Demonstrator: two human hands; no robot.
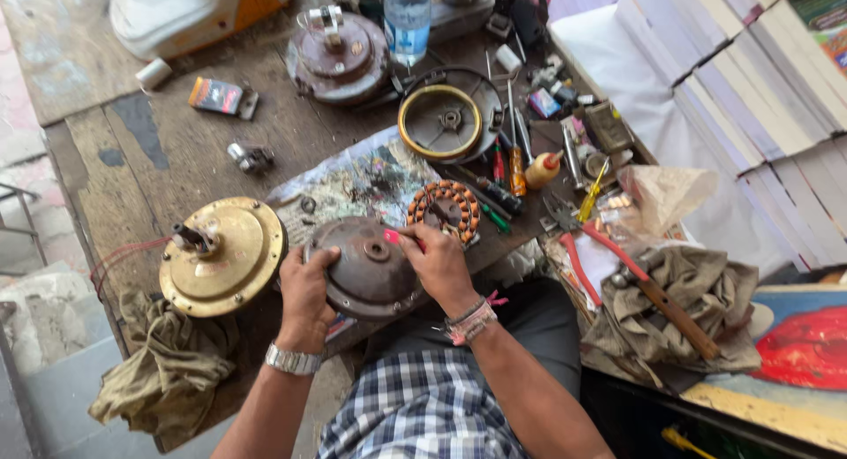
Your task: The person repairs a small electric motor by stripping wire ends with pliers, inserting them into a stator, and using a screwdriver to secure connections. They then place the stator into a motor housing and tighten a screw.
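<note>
Old wooden counter (168,150), scratched and crowded with fan parts and tools, seen from above by the head camera.

Near the front edge, a round brown motor cover (371,269), lying on a sheet of printed paper (353,181). Left hand (304,291) wrapped round its left rim, holding it steady. Right hand (438,263) closed on a small red-tipped tool (394,237), tip touching the cover's top edge; maybe a marker or small screwdriver, too blurry to tell. Looks like the opening-up or marking step. Next move probably needs a firm left grip and a careful, small push from the tool.

Just behind the cover, an orange copper coil ring (444,209), very close to the right hand. To the left, a gold motor housing (222,256), just beside the cover. Red-handled pliers (587,256) and a hammer (675,313) on a rag (697,291) to the right. Water bottle (408,18) at the back, well apart. Little free room for turning the cover.
</note>
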